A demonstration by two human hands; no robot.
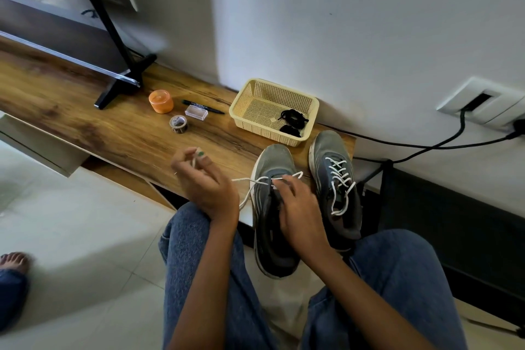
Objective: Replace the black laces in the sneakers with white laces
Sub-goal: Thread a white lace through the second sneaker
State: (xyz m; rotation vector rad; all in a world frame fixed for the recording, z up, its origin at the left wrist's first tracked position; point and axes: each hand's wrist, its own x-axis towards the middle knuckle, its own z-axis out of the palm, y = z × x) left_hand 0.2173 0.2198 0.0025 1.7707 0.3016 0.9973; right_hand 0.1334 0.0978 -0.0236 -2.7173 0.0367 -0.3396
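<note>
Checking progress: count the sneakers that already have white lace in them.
2. The right sneaker is laced most of the way up; the left sneaker, under the right hand, has white lace only near its toe.

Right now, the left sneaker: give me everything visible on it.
The left sneaker is grey mesh at the toe, darker at the sides, with a worn pale sole. It lies toe toward the wall, toe on the wooden shelf, heel off the edge between the person's knees. A white lace crosses only the eyelets nearest the toe. The right hand rests on its tongue, fingers at the lace; the left hand pinches the lace's end, held off to the side. The laced sneaker lies beside it.
</note>
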